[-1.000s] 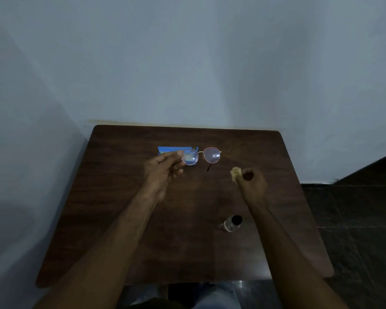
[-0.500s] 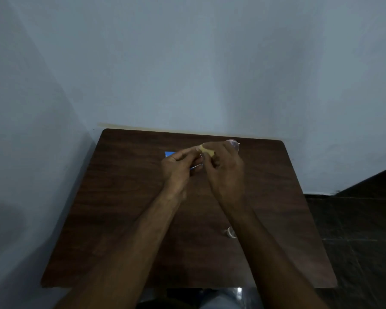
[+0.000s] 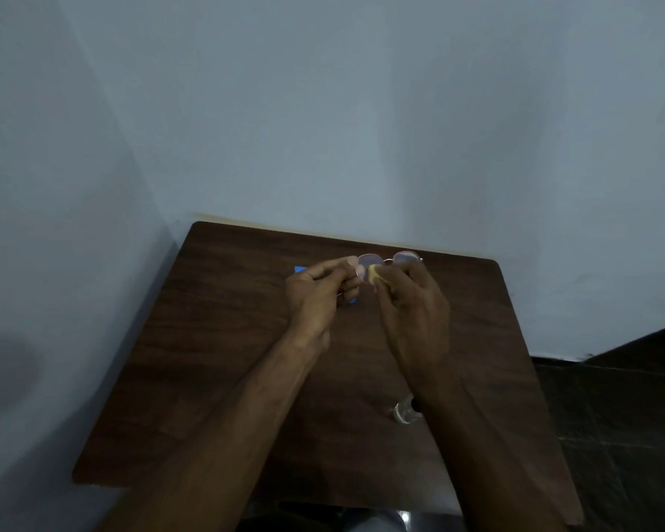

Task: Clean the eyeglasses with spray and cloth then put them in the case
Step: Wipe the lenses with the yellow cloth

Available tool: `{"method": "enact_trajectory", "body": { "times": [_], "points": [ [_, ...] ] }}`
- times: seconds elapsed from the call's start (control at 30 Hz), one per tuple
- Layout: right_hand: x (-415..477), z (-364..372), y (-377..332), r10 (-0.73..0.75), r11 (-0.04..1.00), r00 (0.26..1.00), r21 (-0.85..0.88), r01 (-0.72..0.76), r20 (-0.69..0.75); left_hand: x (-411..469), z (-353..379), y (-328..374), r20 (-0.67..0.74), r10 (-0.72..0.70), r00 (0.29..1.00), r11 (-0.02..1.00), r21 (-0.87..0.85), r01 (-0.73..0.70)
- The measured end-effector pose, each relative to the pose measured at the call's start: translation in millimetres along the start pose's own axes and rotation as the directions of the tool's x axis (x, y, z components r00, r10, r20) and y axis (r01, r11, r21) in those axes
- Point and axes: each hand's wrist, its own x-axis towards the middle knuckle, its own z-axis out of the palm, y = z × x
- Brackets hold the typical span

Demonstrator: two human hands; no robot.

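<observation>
Thin-framed round eyeglasses are held up above the far middle of the dark wooden table. My left hand pinches them at their left end. A small yellow cloth is pinched in my right hand and pressed against the left lens. The blue case lies on the table behind my left hand, mostly hidden. The small clear spray bottle lies near my right forearm, partly covered by it.
The table stands in a corner, with pale walls at its far edge and left side. Dark tiled floor shows to the right. The table's near edge is close to my body.
My right hand brought the yellow cloth from the right up to the glasses. Both hands now meet at the left lens, and the glasses sit a little farther back.
</observation>
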Motion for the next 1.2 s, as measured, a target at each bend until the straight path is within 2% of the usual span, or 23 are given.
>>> {"method": "enact_trajectory", "body": {
  "times": [0.1,0.3,0.43,0.6,0.73,0.87,0.93,1.07,1.2],
  "points": [
    [17.0,-2.3,2.3,0.061,0.998,0.997,-0.012,-0.062,-0.046,-0.1,1.5,0.6,0.004,0.004,1.000,1.000,0.015,-0.004],
    [0.6,6.1,-9.4,-0.048,0.998,0.999,0.044,0.048,0.004,8.9,2.2,1.5,-0.021,0.077,0.997,0.994,0.074,-0.075],
    [27.9,0.4,0.6,0.072,0.997,0.994,0.007,-0.071,-0.087,9.6,4.2,2.0,-0.027,0.123,0.992,0.982,0.149,-0.118],
    [19.1,-0.2,-18.0,-0.051,0.998,0.999,0.041,0.050,0.013,8.6,8.0,6.5,-0.041,0.138,0.990,0.985,0.110,-0.133],
    [36.8,-4.4,0.8,0.091,0.996,0.990,0.020,-0.089,-0.108,3.3,10.8,5.9,-0.025,0.142,0.990,0.988,0.072,-0.139],
    [27.2,2.1,-18.7,-0.009,0.993,1.000,0.119,0.010,-0.003,2.9,12.2,7.7,-0.052,0.139,0.989,0.989,0.058,-0.136],
    [20.7,-1.5,-20.3,-0.014,0.989,1.000,0.148,0.015,-0.002,2.3,13.2,10.7,-0.055,0.142,0.988,0.989,0.041,-0.140],
    [43.2,-5.1,-7.0,0.093,0.995,0.992,0.043,-0.089,-0.090,-1.9,14.7,7.4,-0.032,0.144,0.989,0.989,0.028,-0.143],
    [29.7,-4.2,-28.2,-0.015,0.999,1.000,0.028,0.015,-0.013,-1.6,13.5,6.6,-0.054,0.120,0.991,0.992,0.047,-0.118]
  ]
}}
